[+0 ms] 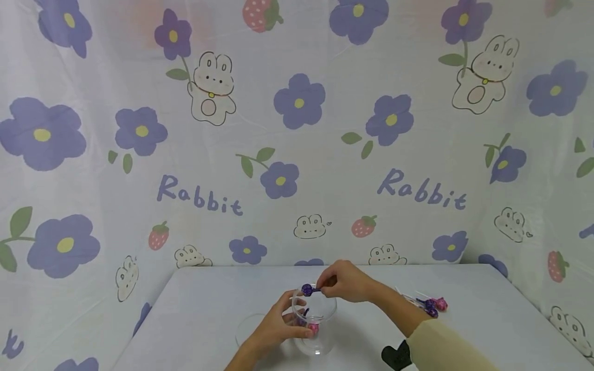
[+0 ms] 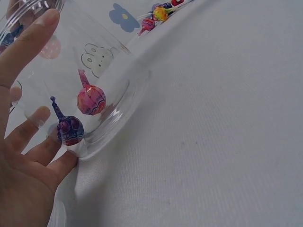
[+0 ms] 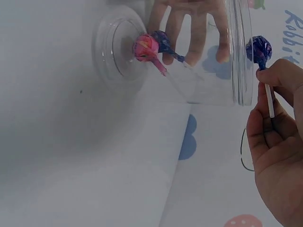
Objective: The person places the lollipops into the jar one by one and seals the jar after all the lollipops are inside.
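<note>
My left hand (image 1: 277, 324) grips a clear jar (image 1: 320, 348) from the left side, thumb and fingers around its wall. Inside, near the bottom, lie a pink-wrapped lollipop (image 2: 91, 100) and a dark purple-blue one (image 2: 70, 130), both stick-up in the left wrist view's upright sense. At the jar's open mouth, my right hand (image 1: 349, 282) pinches another purple-blue lollipop (image 3: 260, 49) by its stick, just below the wrapper. That lollipop's head points left, over the rim in the head view.
Several wrapped lollipops (image 1: 431, 307) lie on the white table (image 1: 195, 309) to the right, partly behind the right forearm. A clear round lid (image 1: 238, 330) lies left of the jar. A black heart-shaped item (image 1: 394, 356) is near the right sleeve. A printed curtain hangs behind.
</note>
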`<state>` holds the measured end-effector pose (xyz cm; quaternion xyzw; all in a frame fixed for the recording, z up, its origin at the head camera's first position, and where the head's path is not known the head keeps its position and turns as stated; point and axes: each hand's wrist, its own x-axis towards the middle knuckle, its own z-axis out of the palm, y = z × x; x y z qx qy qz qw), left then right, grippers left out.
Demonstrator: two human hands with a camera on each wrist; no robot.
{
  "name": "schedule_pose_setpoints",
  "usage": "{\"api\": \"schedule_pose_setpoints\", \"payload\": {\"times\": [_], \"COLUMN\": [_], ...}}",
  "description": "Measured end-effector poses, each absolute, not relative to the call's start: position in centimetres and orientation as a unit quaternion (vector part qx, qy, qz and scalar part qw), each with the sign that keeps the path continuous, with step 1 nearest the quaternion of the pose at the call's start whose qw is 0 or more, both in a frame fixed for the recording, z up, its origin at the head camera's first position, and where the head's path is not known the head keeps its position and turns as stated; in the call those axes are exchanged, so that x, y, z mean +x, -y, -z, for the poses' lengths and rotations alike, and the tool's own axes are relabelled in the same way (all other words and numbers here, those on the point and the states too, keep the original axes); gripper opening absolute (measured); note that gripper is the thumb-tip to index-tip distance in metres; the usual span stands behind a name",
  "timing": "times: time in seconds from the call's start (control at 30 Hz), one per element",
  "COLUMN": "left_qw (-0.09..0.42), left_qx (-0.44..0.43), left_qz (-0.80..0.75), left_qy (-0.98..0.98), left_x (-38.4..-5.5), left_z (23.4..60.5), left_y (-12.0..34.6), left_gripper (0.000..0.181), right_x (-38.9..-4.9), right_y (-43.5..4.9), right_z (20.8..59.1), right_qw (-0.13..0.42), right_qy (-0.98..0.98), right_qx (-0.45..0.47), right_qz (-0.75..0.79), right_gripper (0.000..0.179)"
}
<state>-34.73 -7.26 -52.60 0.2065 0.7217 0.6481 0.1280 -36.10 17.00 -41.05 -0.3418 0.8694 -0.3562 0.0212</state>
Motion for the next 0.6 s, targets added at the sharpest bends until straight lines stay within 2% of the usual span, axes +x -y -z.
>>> {"api": "schedule_pose_setpoints", "payload": {"times": [0.33,0.6], "left_qw": [0.141,0.153], "left_qx": [0.205,0.214], "left_qz": [-0.665,-0.684], "left_qy": [-0.704,-0.68], "left_x": [-34.6,-34.8], "left_z": [52.7,52.9], "left_y": [7.4,7.5], "left_gripper": [0.085,0.088], "right_x": [-35.7,-35.7], "right_y": [-15.0,-13.5], "right_z": [40.8,40.9], "right_qw": [-0.003,0.017], "right_qy": [-0.894,-0.886], "right_qx": [-0.372,-0.408], "right_qz": [0.25,0.218], "right_gripper": [0.012,0.016]}}
